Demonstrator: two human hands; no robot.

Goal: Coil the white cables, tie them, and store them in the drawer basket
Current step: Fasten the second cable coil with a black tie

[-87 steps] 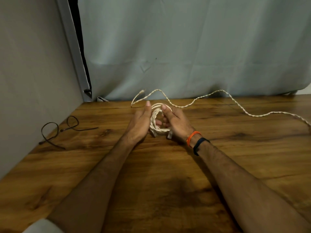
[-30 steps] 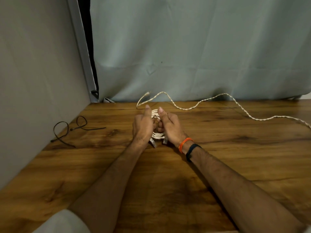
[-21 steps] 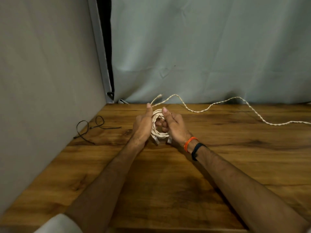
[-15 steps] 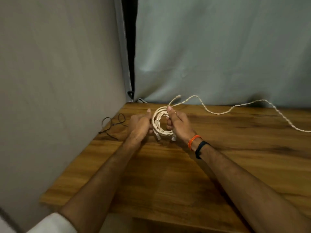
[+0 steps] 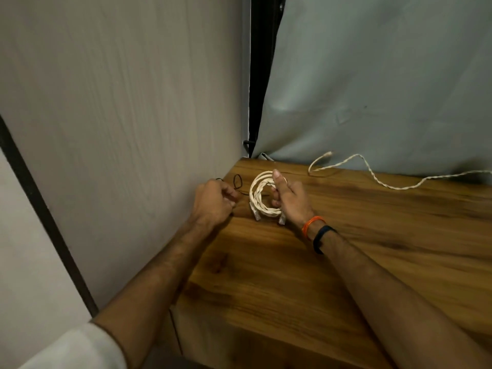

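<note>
Coil (image 5: 262,198) — white twisted cable, several loops, standing on edge at frame centre on the counter (image 5: 346,262), plugs hanging down. Right hand (image 5: 290,199) grips it; left hand (image 5: 213,202) curled — contents unclear.

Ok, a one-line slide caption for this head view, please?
Right hand holds the coiled white cable upright on the wooden table; left hand reaches the black tie.

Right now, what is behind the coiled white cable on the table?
Behind the coiled white cable, held by the right hand, lies bare wooden table, then a second, uncoiled white cable before the curtain. The hand hides the coil's right side.
</note>
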